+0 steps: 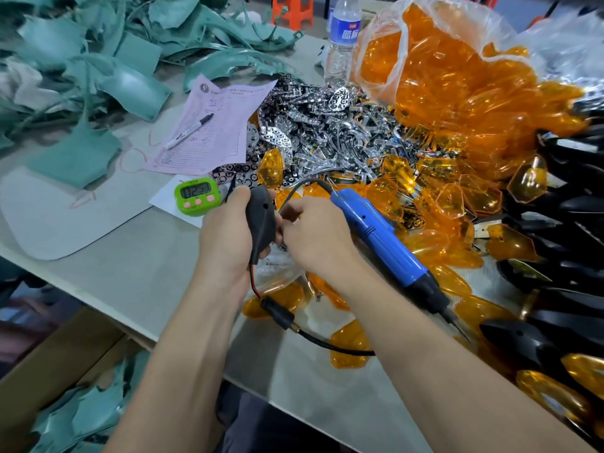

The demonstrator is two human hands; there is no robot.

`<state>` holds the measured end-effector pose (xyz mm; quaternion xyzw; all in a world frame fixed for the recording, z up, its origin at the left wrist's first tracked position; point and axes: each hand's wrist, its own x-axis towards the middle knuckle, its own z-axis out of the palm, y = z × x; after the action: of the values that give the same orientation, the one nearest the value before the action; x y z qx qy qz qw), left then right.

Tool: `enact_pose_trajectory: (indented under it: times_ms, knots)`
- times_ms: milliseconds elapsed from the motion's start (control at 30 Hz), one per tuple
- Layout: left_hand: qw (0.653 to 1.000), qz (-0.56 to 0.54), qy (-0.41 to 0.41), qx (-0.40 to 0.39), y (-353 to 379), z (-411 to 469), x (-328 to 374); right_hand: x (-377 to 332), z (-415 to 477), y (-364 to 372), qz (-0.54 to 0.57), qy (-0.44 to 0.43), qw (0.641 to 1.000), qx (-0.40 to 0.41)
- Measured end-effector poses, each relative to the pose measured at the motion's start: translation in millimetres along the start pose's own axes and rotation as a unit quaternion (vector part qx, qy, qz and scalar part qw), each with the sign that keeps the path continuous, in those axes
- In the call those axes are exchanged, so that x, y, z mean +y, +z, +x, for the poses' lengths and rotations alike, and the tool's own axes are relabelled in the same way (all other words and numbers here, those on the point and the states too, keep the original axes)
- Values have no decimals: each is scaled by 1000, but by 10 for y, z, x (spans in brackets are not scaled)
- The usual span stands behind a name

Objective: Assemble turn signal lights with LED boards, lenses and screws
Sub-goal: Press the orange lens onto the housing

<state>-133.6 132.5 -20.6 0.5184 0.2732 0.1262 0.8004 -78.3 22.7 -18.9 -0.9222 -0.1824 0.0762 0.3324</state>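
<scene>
The housing (261, 220) is held upright over the table (147, 266), the left hand (225, 237) wrapped round it. The right hand (313, 233) works at its far side, fingers curled; whether they pinch anything is hidden. Best to steady the housing and keep the wire (252, 277) clear before taking the screwdriver (385, 243) just beside

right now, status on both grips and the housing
Left grip holds black housing. Right grip at its side, fingers curled, contents hidden. Blue screwdriver lies close behind right wrist.
</scene>
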Motion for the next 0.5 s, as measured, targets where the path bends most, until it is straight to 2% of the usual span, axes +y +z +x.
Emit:
enact_pose_trajectory:
  times_ms: [100, 167, 333, 433, 500]
  knots:
    - [1000, -9, 6, -3, 11, -25, 16, 46, 28, -77, 140, 29, 989, 38]
    - [1000, -4, 2, 7, -7, -35, 18, 71, 48, -133, 169, 20, 984, 53]
    - [999, -18, -23, 15, -6, -49, 16, 85, 63, -172, 106, -8, 994, -20]
    - [999, -31, -27, 13, 11, -46, 16, 59, 87, -157, 70, -19, 997, -35]
    - [999, -28, -23, 14, 14, -52, 13, 63, 69, -166, 86, -18, 995, -37]
